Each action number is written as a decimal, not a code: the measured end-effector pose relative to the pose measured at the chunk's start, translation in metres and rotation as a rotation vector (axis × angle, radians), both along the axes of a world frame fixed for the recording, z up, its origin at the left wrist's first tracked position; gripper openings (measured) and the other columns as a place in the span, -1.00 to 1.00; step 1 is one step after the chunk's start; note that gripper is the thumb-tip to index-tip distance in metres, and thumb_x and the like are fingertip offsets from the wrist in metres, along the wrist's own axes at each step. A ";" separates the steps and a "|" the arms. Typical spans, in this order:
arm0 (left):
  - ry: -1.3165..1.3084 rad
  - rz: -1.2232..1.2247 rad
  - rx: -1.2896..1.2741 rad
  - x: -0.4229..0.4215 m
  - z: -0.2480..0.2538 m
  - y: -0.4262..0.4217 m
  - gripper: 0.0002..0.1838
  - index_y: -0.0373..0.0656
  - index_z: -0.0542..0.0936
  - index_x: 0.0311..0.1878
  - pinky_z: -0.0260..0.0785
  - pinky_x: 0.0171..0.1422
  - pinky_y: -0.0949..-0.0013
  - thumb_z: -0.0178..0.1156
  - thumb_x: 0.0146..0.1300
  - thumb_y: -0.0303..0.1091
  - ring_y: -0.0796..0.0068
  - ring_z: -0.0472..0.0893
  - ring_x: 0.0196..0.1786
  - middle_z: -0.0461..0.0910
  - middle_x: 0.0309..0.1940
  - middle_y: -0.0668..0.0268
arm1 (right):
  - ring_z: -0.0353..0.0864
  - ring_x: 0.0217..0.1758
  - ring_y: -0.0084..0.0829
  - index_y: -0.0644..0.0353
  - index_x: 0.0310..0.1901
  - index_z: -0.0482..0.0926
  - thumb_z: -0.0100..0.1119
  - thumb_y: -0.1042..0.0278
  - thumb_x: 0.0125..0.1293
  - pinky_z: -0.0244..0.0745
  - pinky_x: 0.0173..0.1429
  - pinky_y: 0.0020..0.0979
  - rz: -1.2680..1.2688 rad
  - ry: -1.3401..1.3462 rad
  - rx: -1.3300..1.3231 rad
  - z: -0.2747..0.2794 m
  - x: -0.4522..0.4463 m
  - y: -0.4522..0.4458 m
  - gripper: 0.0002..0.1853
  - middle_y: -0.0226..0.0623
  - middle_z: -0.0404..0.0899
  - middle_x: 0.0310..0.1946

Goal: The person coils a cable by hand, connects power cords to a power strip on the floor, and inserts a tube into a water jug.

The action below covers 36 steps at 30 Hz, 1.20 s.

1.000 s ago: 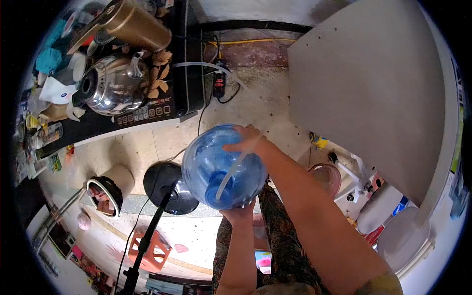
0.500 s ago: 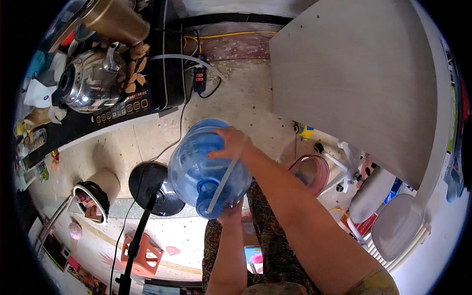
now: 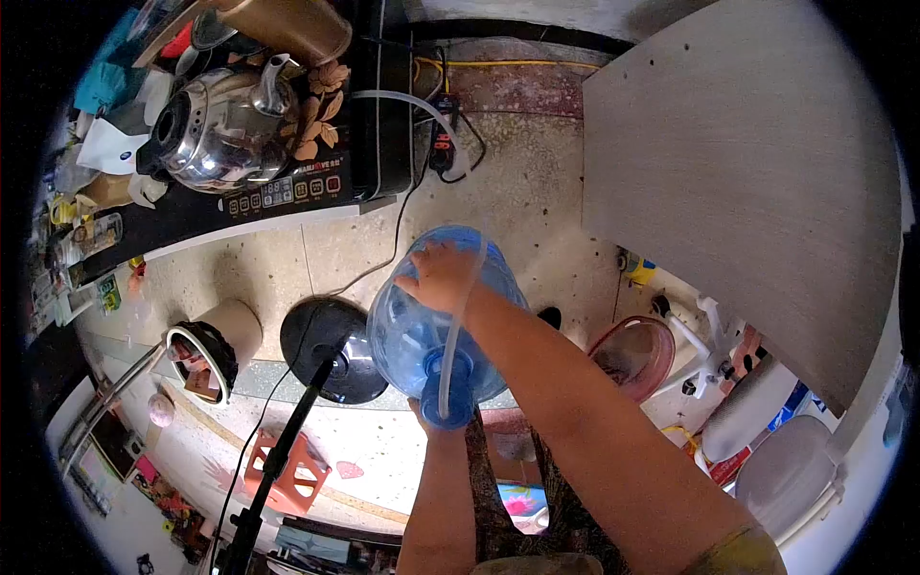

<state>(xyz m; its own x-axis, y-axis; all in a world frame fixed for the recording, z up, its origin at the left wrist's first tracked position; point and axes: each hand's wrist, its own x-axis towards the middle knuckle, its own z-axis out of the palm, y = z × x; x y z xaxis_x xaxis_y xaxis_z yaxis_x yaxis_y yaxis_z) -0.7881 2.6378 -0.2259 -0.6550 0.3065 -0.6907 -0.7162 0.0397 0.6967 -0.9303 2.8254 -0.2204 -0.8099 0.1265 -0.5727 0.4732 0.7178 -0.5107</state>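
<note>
A large translucent blue water bottle [image 3: 398, 331] is tilted in front of me, its neck pointing down toward my body. A clear flexible tube [image 3: 448, 359] runs over it to the neck. My right hand [image 3: 443, 276] lies on the upper side of the bottle, fingers bent around its surface and partly over the tube. Beneath the neck, my left hand [image 3: 428, 422] supports the bottle from below; most of its fingers are hidden by the bottle.
A steel kettle [image 3: 225, 129] sits on a black cooktop [image 3: 287, 196] at upper left. Around the floor are a lined bin [image 3: 235, 335], a black round stand base [image 3: 331, 335], an orange stool [image 3: 292, 470], a power strip [image 3: 443, 134], a pink basin [image 3: 637, 355] and a grey panel [image 3: 738, 172].
The bottle has turned so its neck points more toward me, and my right hand has shifted with it. The view has moved, first one way and then back.
</note>
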 end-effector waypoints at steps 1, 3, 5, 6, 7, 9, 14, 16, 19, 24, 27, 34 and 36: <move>0.061 -0.094 -0.051 0.002 -0.005 0.000 -0.15 -0.33 0.11 0.14 0.00 0.25 0.14 -0.42 0.00 0.28 0.19 0.19 0.17 0.17 0.10 0.03 | 0.23 0.09 -0.20 0.21 -0.09 0.40 -0.21 -0.12 0.10 0.14 0.03 -0.04 -0.002 0.002 0.002 0.000 0.001 0.003 -0.45 -0.12 0.31 -0.03; -0.158 0.270 0.243 -0.007 0.011 0.020 -0.17 -0.31 0.08 0.16 0.03 0.23 0.16 -0.46 0.03 0.26 0.19 0.20 0.16 0.17 0.10 0.05 | 0.18 0.12 -0.20 0.20 -0.10 0.41 -0.18 -0.13 0.08 0.14 0.02 0.00 0.014 -0.054 -0.055 0.004 0.000 0.015 -0.45 -0.15 0.29 -0.01; -0.446 0.727 0.579 -0.011 0.007 0.018 -0.21 -0.28 0.09 0.16 0.06 0.22 0.18 -0.47 0.06 0.23 0.20 0.21 0.15 0.19 0.09 0.07 | 0.21 0.10 -0.19 0.21 -0.11 0.42 -0.16 -0.13 0.07 0.15 0.02 -0.02 -0.091 0.019 0.015 0.001 0.009 0.023 -0.45 -0.13 0.30 -0.02; -0.463 0.714 0.456 -0.011 -0.017 -0.002 -0.32 -0.24 0.16 0.11 0.16 0.13 0.20 -0.34 0.10 0.14 0.21 0.27 0.09 0.26 0.03 0.08 | 0.24 0.07 -0.18 0.21 -0.12 0.43 -0.14 -0.13 0.06 0.16 0.03 -0.03 -0.198 0.089 0.083 0.000 0.016 0.027 -0.45 -0.11 0.31 -0.03; -0.444 0.704 0.330 -0.023 -0.014 0.005 -0.36 -0.23 0.18 0.11 0.20 0.10 0.20 -0.28 0.12 0.11 0.21 0.30 0.06 0.27 0.01 0.08 | 0.24 0.07 -0.18 0.21 -0.12 0.43 -0.14 -0.13 0.06 0.16 0.03 -0.03 -0.200 0.089 0.080 0.000 0.023 0.038 -0.45 -0.11 0.31 -0.03; -0.429 0.680 0.206 -0.051 0.005 0.032 -0.39 -0.22 0.19 0.10 0.23 0.08 0.20 -0.22 0.14 0.08 0.21 0.33 0.04 0.29 -0.01 0.08 | 0.27 0.04 -0.15 0.19 -0.12 0.45 -0.09 -0.14 0.02 0.19 0.03 -0.09 -0.347 0.026 -0.070 0.004 0.036 0.072 -0.44 -0.08 0.35 -0.08; -0.380 0.444 -0.212 -0.097 0.023 0.079 -0.42 -0.22 0.19 0.08 0.24 0.04 0.24 -0.22 0.14 0.05 0.26 0.34 0.00 0.29 -0.03 0.16 | 0.40 -0.13 -0.10 0.23 -0.16 0.47 -0.04 -0.12 0.00 0.29 -0.04 -0.26 -0.594 0.164 0.059 -0.007 0.083 0.111 -0.45 -0.04 0.46 -0.24; -0.365 0.377 -0.099 -0.112 0.014 0.094 -0.40 -0.26 0.19 0.07 0.25 0.02 0.25 -0.21 0.13 0.06 0.25 0.35 -0.01 0.31 -0.05 0.14 | 0.42 -0.14 -0.15 0.28 -0.16 0.46 -0.05 -0.08 0.02 0.29 -0.05 -0.33 -0.881 0.001 -0.303 -0.008 0.100 0.132 -0.46 -0.04 0.44 -0.20; -0.267 0.093 -0.045 -0.142 -0.015 0.120 -0.36 -0.36 0.24 0.02 0.21 0.05 0.24 -0.19 0.12 0.09 0.20 0.33 0.02 0.30 -0.04 0.05 | 0.39 -0.08 -0.22 0.30 -0.11 0.42 -0.07 -0.02 0.08 0.28 -0.05 -0.36 -1.081 -0.004 -0.308 -0.024 0.137 0.145 -0.49 -0.06 0.41 -0.13; -0.245 -0.225 -0.180 -0.162 0.005 0.193 -0.40 -0.26 0.35 -0.03 0.21 0.04 0.29 -0.20 0.12 0.12 0.28 0.39 -0.04 0.37 -0.05 0.12 | 0.34 -0.03 -0.25 0.23 0.00 0.30 -0.13 0.01 0.16 0.24 0.02 -0.34 -1.542 0.231 -0.680 -0.020 0.191 0.133 -0.50 -0.17 0.35 -0.05; 0.109 -0.532 -0.426 -0.165 0.001 0.204 -0.32 -0.33 0.22 0.09 0.12 0.11 0.31 -0.16 0.08 0.10 0.16 0.33 0.02 0.25 0.04 0.01 | 0.27 0.05 -0.26 0.16 0.09 0.18 -0.17 -0.03 0.18 0.20 0.08 -0.30 -1.715 0.379 -0.934 -0.023 0.214 0.113 -0.46 -0.23 0.26 0.04; 0.295 -0.616 -0.553 -0.154 -0.010 0.188 -0.26 -0.27 0.18 0.12 0.03 0.19 0.24 -0.03 0.00 0.13 0.07 0.18 0.15 0.16 0.09 -0.04 | 0.22 0.09 -0.29 0.01 0.14 0.11 -0.26 -0.28 0.10 0.21 0.04 -0.11 -1.855 0.262 -1.308 -0.020 0.219 0.080 -0.33 -0.31 0.20 0.08; 0.333 -0.639 -0.567 -0.153 -0.012 0.189 -0.29 -0.29 0.19 0.11 0.05 0.17 0.28 -0.03 0.04 0.10 0.11 0.21 0.13 0.18 0.07 -0.05 | 0.20 0.10 -0.29 0.01 0.15 0.09 -0.25 -0.28 0.09 0.20 0.05 -0.11 -1.861 0.244 -1.278 -0.007 0.218 0.086 -0.32 -0.32 0.18 0.09</move>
